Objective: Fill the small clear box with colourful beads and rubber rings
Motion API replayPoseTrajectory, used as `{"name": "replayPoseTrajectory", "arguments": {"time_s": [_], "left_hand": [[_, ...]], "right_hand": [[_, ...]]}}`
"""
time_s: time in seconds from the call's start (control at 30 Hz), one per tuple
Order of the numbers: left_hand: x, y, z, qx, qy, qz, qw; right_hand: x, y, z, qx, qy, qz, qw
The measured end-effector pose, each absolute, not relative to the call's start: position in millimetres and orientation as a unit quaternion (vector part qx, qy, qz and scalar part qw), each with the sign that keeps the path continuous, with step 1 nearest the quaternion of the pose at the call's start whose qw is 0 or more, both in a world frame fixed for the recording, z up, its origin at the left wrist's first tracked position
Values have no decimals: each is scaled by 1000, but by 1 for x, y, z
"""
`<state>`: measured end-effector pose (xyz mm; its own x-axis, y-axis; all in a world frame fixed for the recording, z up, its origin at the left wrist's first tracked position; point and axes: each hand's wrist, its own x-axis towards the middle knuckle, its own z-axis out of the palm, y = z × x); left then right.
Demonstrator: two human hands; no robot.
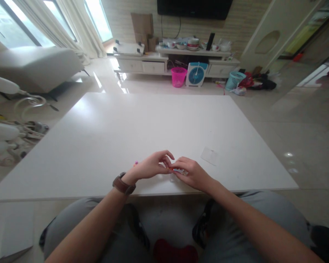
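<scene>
White desk (126,131), both hands at near edge.
Left hand (150,167) and right hand (193,174) together pinch a small, possibly reddish item (172,170).

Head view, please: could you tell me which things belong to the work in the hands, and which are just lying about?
In hand:
left hand and right hand, both pinching a small red piece
small pink piece beside the left hand

Lying about:
clear plastic square on the white table
pink basket
teal basket
fan
</scene>
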<state>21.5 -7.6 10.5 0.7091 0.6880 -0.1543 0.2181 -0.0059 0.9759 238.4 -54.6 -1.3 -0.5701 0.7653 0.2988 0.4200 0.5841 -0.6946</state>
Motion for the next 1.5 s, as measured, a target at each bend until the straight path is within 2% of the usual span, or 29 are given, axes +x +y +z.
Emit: {"name": "replayPoseTrajectory", "arguments": {"time_s": [0.3,0.67,0.97,1.5], "left_hand": [[23,-8,10,656,327,188,654],[19,-4,2,741,404,172,508],[19,-4,-5,791,402,127,443],[21,-6,-9,817,432,119,362]], "right_hand": [[241,-53,2,-367,-830,285,310],[250,-39,-8,-456,-810,288,229],[244,-40,-11,-454,-824,259,218],[243,-42,-12,-465,-837,230,174]]}}
